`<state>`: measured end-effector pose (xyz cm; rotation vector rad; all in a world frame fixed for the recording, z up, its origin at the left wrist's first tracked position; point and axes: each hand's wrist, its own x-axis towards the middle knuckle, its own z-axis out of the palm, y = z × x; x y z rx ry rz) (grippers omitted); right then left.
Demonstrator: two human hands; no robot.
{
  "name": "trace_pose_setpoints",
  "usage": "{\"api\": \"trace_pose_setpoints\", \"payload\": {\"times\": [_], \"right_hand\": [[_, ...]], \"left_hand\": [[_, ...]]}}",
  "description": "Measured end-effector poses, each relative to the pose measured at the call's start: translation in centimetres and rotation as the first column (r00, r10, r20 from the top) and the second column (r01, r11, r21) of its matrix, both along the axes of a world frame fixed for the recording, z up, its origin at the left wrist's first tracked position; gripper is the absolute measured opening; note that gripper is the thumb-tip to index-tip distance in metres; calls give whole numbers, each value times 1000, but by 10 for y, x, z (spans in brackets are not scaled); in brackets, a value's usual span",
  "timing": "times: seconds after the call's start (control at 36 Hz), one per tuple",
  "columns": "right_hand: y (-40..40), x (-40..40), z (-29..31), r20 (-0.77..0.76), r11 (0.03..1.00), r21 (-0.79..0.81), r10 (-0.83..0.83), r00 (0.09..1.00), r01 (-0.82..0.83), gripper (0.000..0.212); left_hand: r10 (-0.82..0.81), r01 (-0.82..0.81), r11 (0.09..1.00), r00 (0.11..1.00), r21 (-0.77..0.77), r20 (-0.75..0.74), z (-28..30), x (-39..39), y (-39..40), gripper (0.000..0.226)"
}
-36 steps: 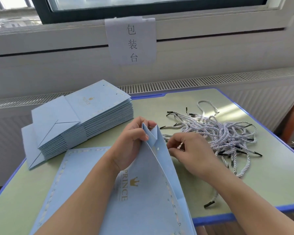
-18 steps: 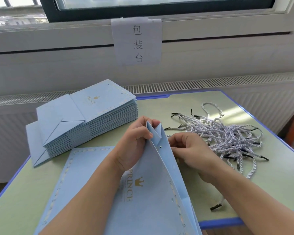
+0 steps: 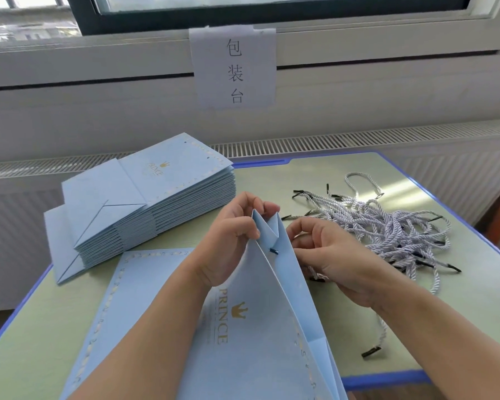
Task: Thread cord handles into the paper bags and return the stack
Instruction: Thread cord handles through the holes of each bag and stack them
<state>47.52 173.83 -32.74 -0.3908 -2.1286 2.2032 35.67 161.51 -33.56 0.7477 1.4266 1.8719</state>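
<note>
A light blue paper bag with gold "PRINCE" print stands partly opened in front of me. My left hand pinches its top folded edge. My right hand sits against the bag's right wall, fingers curled round a white twisted cord that trails toward the table's front edge. The cord's dark tip pokes out through a hole near the bag's top. A loose pile of cord handles lies to the right. A stack of flat blue bags lies at the back left.
Another flat blue bag lies under the open one on the green table, whose blue rim runs along the right and front. A radiator grille and a wall with a paper sign stand behind the table.
The cord's dark tip now shows through the hole near the bag's top; before, the hole was empty. My right hand has pressed closer to the bag's wall.
</note>
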Motion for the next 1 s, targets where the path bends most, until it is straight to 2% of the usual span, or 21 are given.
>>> {"api": "trace_pose_setpoints", "payload": {"times": [0.08,0.31,0.42,0.44,0.5,0.58,0.61,0.67,0.75,0.86,1.0], "right_hand": [[-1,-1,-2,-1,988,153,11,1000,-11,9],[-6,-5,-2,40,998,7,-65,997,65,15],[-9,-6,-3,24,990,100,-106,994,103,2],[-10,-5,-4,3,984,149,-99,995,97,4],[-10,-4,-6,-63,936,337,-82,995,98,12],[-10,-4,-8,-160,717,673,-98,982,181,18],[-11,-4,-8,-194,634,742,-108,975,218,18],[-15,-3,-7,-249,556,791,-90,964,256,16],[-17,-4,-10,-241,554,800,-54,969,229,16],[-16,-9,-13,-174,568,798,-104,979,202,26],[-17,-16,-14,-150,526,831,-101,984,181,13]], "left_hand": [[28,-28,1000,997,-1,-70,0,-1,-2,29],[157,-175,984,950,-45,-271,-2,-3,-5,26],[209,-233,972,931,-45,-301,-5,-2,0,23],[219,-242,969,927,-41,-303,-6,-1,2,22],[235,-258,965,924,-37,-302,-6,0,3,21],[249,-276,959,923,-56,-293,-6,1,4,25],[251,-281,957,923,-65,-291,-5,1,4,25],[255,-289,954,921,-76,-295,-6,0,4,24],[253,-288,955,919,-74,-303,-6,-2,4,24],[252,-285,956,918,-67,-307,-6,-2,5,23],[253,-284,957,917,-62,-309,-7,-2,7,23]]}}
